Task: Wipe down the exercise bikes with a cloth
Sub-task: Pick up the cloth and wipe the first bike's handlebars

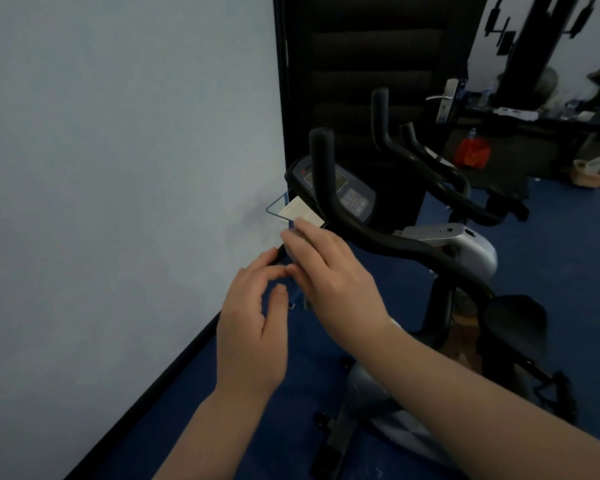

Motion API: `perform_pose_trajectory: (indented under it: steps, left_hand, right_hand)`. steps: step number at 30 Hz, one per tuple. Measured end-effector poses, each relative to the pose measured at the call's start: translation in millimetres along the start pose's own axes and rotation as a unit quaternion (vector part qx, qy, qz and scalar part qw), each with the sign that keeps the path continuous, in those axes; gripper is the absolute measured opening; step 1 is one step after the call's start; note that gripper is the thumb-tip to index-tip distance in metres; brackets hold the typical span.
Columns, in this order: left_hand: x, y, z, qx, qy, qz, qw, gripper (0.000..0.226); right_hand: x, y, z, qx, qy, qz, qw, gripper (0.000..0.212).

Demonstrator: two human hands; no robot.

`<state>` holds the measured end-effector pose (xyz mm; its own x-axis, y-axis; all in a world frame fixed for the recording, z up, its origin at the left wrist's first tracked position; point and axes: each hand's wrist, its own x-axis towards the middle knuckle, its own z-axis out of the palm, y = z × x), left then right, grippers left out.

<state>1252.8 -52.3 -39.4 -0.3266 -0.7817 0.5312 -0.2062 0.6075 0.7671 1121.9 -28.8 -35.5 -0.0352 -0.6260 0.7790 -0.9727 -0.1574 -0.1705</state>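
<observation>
1. Exercise bike (pixel 413 244): stood beside the wall.
2. Right hand (pixel 329 268): laid over the left handlebar end, a greyish cloth (pixel 297 244) apparently held beneath.
3. Left hand (pixel 253 327): grip loosely curled, apparently empty.

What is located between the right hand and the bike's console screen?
In the head view, the black handlebar crosses in front of the console, and a pale card lies between it and the right hand.

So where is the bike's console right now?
In the head view the console sits centre frame, behind the near handlebar, just above the right hand and in front of the dark door.
</observation>
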Motion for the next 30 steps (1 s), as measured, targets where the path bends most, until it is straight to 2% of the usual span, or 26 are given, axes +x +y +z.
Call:
perform_pose_trajectory:
  steps: [5,8,14,19,25,30]
  left_hand:
    - [16,-3,-5,0.018,-0.041,0.04,0.998,0.037]
    - [28,-4,-5,0.034,-0.084,0.088,0.992,0.042]
    - [40,-12,-6,0.062,-0.15,0.184,0.969,0.042]
    - [49,-11,1,0.1,-0.208,0.235,0.944,0.036]
    - [47,-10,18,0.16,-0.19,0.313,0.917,0.028]
    - [31,-7,37,0.219,-0.122,0.302,0.92,0.021]
  right_hand:
    - [-24,-19,8,-0.083,-0.01,0.1,0.991,0.054]
    - [-26,-28,16,-0.122,0.022,0.15,0.981,0.057]
    - [-25,-43,36,-0.154,0.134,0.264,0.943,0.041]
    - [-40,-36,35,-0.192,0.163,0.262,0.932,0.029]
    - [-82,-17,11,-0.194,0.158,0.256,0.934,0.028]
    - [-111,2,-12,-0.147,0.129,0.302,0.933,0.03]
